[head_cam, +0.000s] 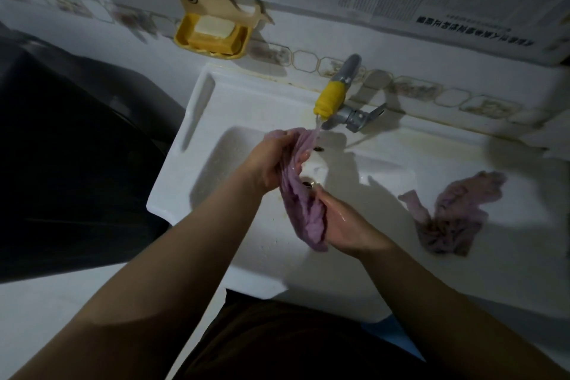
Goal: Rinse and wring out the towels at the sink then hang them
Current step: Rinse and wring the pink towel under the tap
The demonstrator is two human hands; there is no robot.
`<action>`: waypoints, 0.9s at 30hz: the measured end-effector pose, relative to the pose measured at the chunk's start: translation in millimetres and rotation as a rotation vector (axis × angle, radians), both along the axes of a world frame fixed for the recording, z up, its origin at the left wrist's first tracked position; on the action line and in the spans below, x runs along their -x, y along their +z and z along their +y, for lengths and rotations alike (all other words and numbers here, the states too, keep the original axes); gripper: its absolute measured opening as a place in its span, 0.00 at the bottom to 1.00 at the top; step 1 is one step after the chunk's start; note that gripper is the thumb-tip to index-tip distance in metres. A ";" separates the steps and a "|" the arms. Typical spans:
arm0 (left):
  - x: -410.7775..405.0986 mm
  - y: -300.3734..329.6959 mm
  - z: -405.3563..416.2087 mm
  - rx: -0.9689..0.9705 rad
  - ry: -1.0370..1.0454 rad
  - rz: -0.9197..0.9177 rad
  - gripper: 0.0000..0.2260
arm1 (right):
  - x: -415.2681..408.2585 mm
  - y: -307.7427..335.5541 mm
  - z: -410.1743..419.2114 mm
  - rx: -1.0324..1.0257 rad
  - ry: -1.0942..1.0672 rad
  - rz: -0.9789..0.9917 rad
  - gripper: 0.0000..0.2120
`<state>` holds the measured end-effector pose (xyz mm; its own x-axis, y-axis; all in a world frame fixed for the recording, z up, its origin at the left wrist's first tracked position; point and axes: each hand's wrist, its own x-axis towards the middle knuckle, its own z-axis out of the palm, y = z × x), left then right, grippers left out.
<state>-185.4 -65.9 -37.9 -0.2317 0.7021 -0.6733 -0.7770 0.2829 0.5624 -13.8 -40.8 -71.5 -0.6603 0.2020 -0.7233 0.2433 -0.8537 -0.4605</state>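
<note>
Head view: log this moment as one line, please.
step: rinsing | left hand and right hand: both grip purple towel | tap: running | second towel: on sink ledge

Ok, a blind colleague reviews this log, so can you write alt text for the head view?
Both hands grip a purple towel under water running from a yellow-tipped tap over a white sink, the left hand near its top and the right hand lower. A second purple towel lies crumpled on the sink's right ledge.
</note>
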 end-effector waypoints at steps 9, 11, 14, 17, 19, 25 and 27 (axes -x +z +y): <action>9.4 16.9 -14.1 0.079 -0.583 0.333 0.26 | 31.3 -26.5 58.6 -0.977 0.305 -0.248 0.41; 8.7 26.7 -11.8 0.051 -0.651 0.481 0.27 | 38.1 -33.5 59.8 -1.050 0.557 -0.207 0.39; 14.5 29.5 -9.0 -0.001 -0.711 0.626 0.26 | 49.5 -29.0 49.7 -0.766 0.607 -0.155 0.19; 24.0 26.6 -11.9 0.024 -0.722 0.628 0.22 | 48.7 -34.1 45.2 -0.551 0.456 -0.189 0.19; 28.5 22.7 -13.9 0.099 -0.651 0.699 0.12 | 41.3 -35.9 50.3 -0.501 0.318 -0.160 0.19; 36.5 -20.2 -23.0 0.419 -0.448 0.898 0.11 | 25.6 -19.8 76.5 -0.437 0.163 -0.109 0.20; 36.4 -26.6 -21.5 0.408 -0.378 0.849 0.08 | 22.8 -10.3 83.8 -0.406 0.164 -0.094 0.14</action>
